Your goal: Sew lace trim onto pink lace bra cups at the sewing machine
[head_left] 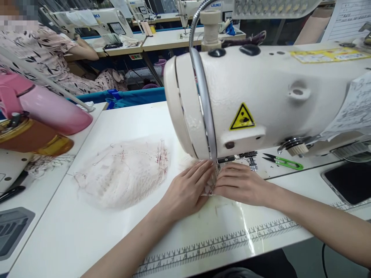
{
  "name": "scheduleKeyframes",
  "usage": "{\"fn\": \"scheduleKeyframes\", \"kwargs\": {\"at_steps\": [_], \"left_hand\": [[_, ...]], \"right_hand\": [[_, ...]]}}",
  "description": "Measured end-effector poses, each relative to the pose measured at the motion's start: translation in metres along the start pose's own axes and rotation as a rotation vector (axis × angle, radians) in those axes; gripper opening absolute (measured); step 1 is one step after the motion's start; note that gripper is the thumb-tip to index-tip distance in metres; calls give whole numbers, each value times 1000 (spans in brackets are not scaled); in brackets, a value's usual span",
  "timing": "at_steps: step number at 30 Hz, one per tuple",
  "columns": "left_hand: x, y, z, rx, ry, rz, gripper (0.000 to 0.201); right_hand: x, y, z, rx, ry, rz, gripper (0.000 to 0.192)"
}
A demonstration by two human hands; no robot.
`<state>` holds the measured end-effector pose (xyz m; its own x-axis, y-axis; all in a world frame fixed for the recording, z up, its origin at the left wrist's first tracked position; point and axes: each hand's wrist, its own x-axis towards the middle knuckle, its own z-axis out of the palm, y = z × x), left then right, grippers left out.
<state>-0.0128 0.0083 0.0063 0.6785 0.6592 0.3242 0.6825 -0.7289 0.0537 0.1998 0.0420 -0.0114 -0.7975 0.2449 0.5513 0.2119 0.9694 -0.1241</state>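
Under the head of a white sewing machine (pixel 261 92), a small piece of pale lace fabric (pixel 211 186) lies between my hands. My left hand (pixel 187 191) presses on its left side, fingers long and close together, the thumb tucked near the front edge. My right hand (pixel 245 183) has its fingers bent and closed on the right side of the lace. The needle area is mostly hidden behind the machine head and my fingertips. To the left, a heap of sheer whitish lace pieces (pixel 124 173) with reddish loose threads rests on the table.
Green-handled thread snips (pixel 285 162) and a phone (pixel 348 179) lie to the right. A printed ruler (pixel 214 247) runs along the front edge. A pink bottle (pixel 55 104) and amber container (pixel 34 137) stand left. Another person (pixel 49 58) sits at a machine beyond.
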Motion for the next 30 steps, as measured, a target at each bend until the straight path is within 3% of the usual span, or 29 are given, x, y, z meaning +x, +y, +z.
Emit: {"fn": "scheduleKeyframes", "kwargs": {"at_steps": [4, 8, 16, 30], "left_hand": [[-1, -5, 1, 57, -103, -24, 62], [0, -9, -1, 73, -165, -5, 63], [2, -14, -1, 79, -154, 66, 57], [5, -7, 1, 114, -175, -30, 56]], "right_hand": [[2, 0, 0, 36, 8, 20, 14], [4, 0, -1, 32, 30, -8, 11], [7, -1, 0, -31, 81, -19, 15], [-1, -2, 2, -75, 44, 51, 17]]}}
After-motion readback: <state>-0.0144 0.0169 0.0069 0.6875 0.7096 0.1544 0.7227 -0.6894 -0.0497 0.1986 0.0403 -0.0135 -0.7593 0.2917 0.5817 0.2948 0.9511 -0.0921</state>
